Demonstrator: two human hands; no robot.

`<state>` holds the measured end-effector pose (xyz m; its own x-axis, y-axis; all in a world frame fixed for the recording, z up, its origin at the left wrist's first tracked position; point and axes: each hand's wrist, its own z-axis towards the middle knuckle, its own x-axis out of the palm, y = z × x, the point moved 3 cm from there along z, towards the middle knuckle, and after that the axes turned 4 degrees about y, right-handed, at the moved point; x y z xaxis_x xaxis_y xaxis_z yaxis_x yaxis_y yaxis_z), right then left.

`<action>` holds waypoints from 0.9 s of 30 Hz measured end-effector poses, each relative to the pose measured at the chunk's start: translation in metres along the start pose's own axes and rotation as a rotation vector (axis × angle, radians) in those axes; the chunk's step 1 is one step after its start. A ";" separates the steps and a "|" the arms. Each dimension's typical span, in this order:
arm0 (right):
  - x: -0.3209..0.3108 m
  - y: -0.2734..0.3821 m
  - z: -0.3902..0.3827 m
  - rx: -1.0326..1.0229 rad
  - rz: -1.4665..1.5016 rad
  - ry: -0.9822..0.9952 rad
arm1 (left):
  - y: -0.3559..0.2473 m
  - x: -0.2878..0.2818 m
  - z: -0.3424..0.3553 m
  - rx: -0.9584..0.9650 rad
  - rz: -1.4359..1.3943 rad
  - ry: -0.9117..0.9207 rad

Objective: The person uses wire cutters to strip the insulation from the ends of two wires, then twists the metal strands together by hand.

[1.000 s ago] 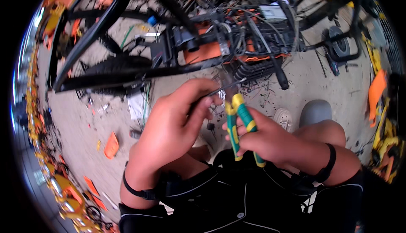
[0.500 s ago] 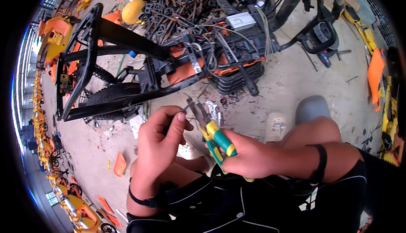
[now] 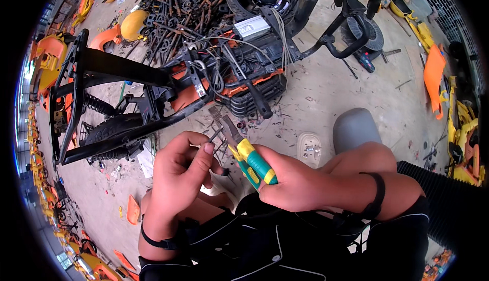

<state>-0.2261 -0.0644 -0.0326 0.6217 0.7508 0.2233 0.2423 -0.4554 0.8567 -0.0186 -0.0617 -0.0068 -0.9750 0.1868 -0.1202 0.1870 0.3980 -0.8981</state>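
My left hand, its thumb and fingers closed, pinches a thin dark strip, perhaps a cable or tie, whose exact kind I cannot make out. My right hand grips green-and-yellow pliers, their metal head angled up and left against or beside that strip. Just beyond my hands lies a black scooter frame with an orange tray, tangled wires, a silver box and a ribbed black part.
A heap of rusty metal parts lies behind the frame. Yellow and orange panels line both sides. A grey rounded object is beside my right knee. A power tool lies at the back right.
The view has swung, shifting frame and floor within it. The pliers have tilted further leftward and, with both hands, now sit lower relative to the frame. Both grips continue.
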 end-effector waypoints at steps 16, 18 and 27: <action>-0.020 -0.008 -0.001 -0.160 -0.316 -0.056 | -0.014 0.018 0.008 -0.036 0.068 0.004; -0.023 -0.007 0.003 -0.168 -0.346 -0.044 | -0.014 0.016 0.008 -0.034 0.065 -0.006; -0.010 0.001 0.019 -0.066 -0.171 0.124 | -0.004 -0.005 -0.007 0.101 0.029 -0.071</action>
<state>-0.2181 -0.0817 -0.0424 0.4784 0.8694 0.1239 0.2847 -0.2870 0.9146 -0.0136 -0.0579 0.0005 -0.9761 0.1312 -0.1734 0.2058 0.3005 -0.9313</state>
